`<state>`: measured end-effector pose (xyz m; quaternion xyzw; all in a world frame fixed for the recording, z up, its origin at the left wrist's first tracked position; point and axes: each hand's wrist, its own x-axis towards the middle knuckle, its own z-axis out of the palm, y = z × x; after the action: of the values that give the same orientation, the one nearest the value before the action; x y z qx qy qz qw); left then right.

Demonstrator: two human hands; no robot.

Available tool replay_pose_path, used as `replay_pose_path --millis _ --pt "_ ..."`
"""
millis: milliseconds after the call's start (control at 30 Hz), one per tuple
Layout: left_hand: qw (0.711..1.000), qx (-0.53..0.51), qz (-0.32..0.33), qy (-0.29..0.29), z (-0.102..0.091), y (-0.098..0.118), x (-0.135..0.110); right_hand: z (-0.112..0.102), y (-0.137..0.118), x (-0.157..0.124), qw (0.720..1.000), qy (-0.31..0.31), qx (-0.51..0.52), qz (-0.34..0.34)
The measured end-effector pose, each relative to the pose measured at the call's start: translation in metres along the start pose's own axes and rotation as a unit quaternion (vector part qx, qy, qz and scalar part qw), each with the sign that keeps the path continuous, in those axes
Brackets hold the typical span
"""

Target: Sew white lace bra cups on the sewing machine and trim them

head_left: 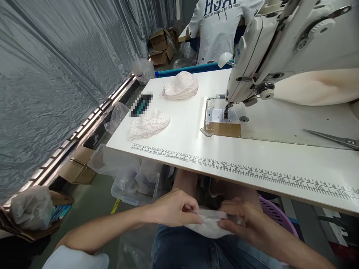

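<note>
- I see the left hand [179,209] and the right hand [241,220] each pinching a thin, soft, whitish piece [211,228] over the blue denim lap [182,246], in front of the white, ruler-marked tabletop [182,134]; its material I cannot tell.
- A loosened pinch could let it slide off the lap, perhaps towards the purple, slotted plastic basket [277,215].
- Uneven pulling could, I judge, crease or stretch it.
- The tabletop's front edge could snag it if lifted too low.
</note>
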<state>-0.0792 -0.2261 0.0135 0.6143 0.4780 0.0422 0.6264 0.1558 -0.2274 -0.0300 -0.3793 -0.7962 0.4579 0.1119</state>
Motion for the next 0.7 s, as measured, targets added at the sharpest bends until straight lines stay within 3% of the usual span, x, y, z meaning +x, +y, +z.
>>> replay_pose_path --millis 100,167,233,333,433,533,633,700 --pt "0.999 -0.001 -0.023 0.035 0.004 -0.001 0.004 0.017 -0.008 0.0 0.968 0.177 -0.166 -0.063" --pt "0.99 -0.094 -0.067 0.079 0.011 -0.004 0.013 0.038 -0.015 0.002 0.928 0.261 -0.239 -0.114" --pt "0.958 -0.24 -0.108 0.115 0.018 -0.005 0.024 0.06 -0.02 0.006 0.905 0.295 -0.276 -0.132" --pt "0.906 -0.377 -0.135 0.133 0.02 -0.003 0.031 0.077 -0.018 0.015 0.899 0.313 -0.293 -0.088" --pt "0.905 -0.383 -0.139 0.118 0.013 0.0 0.023 0.066 -0.009 0.02 0.931 0.272 -0.197 -0.14" --pt "0.942 -0.302 -0.131 0.066 0.003 -0.002 0.006 0.04 -0.003 0.02 0.984 0.136 0.045 -0.104" --pt "0.987 -0.095 -0.037 0.121 -0.003 -0.004 -0.006 0.022 -0.005 0.017 0.983 0.042 0.179 -0.009" --pt "0.986 0.039 0.037 0.159 -0.006 -0.003 -0.008 0.017 -0.008 0.015 0.974 0.019 0.224 0.009"
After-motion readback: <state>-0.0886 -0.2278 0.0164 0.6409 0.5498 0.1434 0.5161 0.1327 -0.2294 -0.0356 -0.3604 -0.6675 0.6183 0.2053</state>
